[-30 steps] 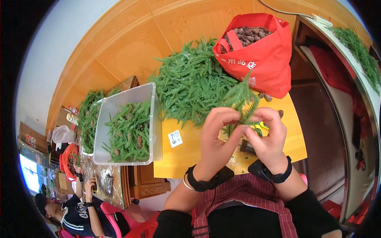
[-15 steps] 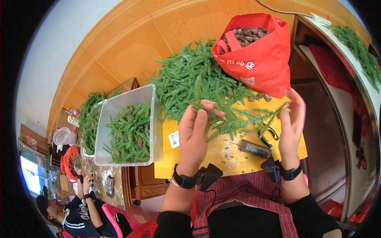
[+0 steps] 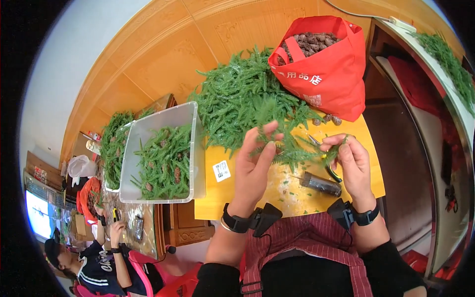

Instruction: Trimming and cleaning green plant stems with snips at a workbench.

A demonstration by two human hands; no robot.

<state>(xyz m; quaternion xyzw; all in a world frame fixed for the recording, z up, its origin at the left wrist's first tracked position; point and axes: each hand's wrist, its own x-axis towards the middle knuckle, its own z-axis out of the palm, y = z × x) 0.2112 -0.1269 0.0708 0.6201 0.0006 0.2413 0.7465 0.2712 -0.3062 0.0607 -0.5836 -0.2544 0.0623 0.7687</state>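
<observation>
A green artificial pine branch (image 3: 295, 152), partly blurred, spans the space between my two hands over the yellow table. My left hand (image 3: 255, 161) holds it at one end between thumb and fingers. At the other end, my right hand (image 3: 352, 161) pinches a sprig with thumb and fingertips. Behind the branch lie pliers (image 3: 332, 172) with black and yellow handles, partly covered by it and by my right hand. Just below the branch rests a dark cylinder (image 3: 320, 184) with a thin wire-like end sticking out to the left.
A heap of green branches (image 3: 237, 99) lies at the back, beside a red bag (image 3: 326, 86) full of pine cones (image 3: 312, 44). Left stands a clear plastic bin (image 3: 199, 163) holding branches with cones. A few loose cones (image 3: 327, 118) lie by the bag. Another person (image 3: 106, 262) sits far left.
My right hand, open beside the branch before, has closed on its right end. My left hand has shifted slightly right with the branch. The view has moved a little.
</observation>
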